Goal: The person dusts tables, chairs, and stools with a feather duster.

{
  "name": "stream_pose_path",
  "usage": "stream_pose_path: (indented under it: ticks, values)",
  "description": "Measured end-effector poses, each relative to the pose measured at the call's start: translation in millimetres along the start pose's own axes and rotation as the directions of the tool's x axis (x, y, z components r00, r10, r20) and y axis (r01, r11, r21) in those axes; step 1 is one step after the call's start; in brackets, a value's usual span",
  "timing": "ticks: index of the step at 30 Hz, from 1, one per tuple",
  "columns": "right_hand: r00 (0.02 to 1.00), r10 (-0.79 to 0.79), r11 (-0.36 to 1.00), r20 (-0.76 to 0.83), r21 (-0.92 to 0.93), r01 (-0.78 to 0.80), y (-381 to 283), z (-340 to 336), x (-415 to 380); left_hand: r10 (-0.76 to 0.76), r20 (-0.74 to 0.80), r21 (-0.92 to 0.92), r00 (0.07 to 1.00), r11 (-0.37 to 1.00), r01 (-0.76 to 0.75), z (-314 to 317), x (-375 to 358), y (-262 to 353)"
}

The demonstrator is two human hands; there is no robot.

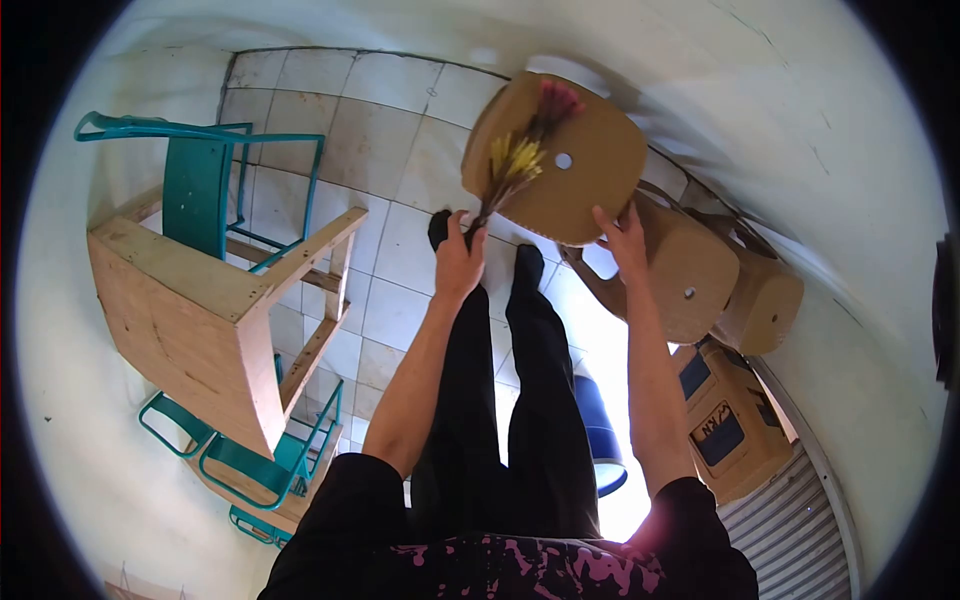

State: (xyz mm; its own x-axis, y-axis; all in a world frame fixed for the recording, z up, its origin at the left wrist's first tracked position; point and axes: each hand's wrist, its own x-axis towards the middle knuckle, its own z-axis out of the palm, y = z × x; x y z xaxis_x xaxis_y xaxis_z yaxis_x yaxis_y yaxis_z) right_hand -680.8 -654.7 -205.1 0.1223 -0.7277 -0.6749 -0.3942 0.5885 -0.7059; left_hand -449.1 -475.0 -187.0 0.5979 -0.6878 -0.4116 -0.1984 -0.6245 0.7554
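Note:
My left hand (460,258) is closed round the dark handle of a small brush or duster (512,172) with yellow bristles and a dark red tip. The brush reaches up over the brown plastic seat (590,130), which has a round hole in its middle. At the near right edge of that seat, my right hand (625,238) rests with its fingers on the rim. Just right of this hand stands a second brown chair (690,262), also with a round hole. Whether the brush tip touches the seat cannot be made out.
Another brown chair (765,300) stands by the right wall, near a brown box (740,420) and a ribbed shutter (800,520). A blue bin (598,430) is behind my legs. At left are a wooden desk (180,290) and teal-framed chairs (195,190).

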Motion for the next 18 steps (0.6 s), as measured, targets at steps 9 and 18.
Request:
stream_pose_path:
  ticks: [9, 18]
  values:
    - [0.979, -0.164, 0.985, 0.125, 0.081, 0.154, -13.1, 67.4, 2.7, -0.056, 0.035, 0.021, 0.998, 0.998, 0.055, -39.6, 44.0, 0.3]
    - [0.957, -0.227, 0.974, 0.182, 0.046, 0.222, -37.8, 164.4, 0.6, -0.178, -0.029, 0.053, 0.984, 0.982, 0.18, -109.2, 62.8, -28.8]
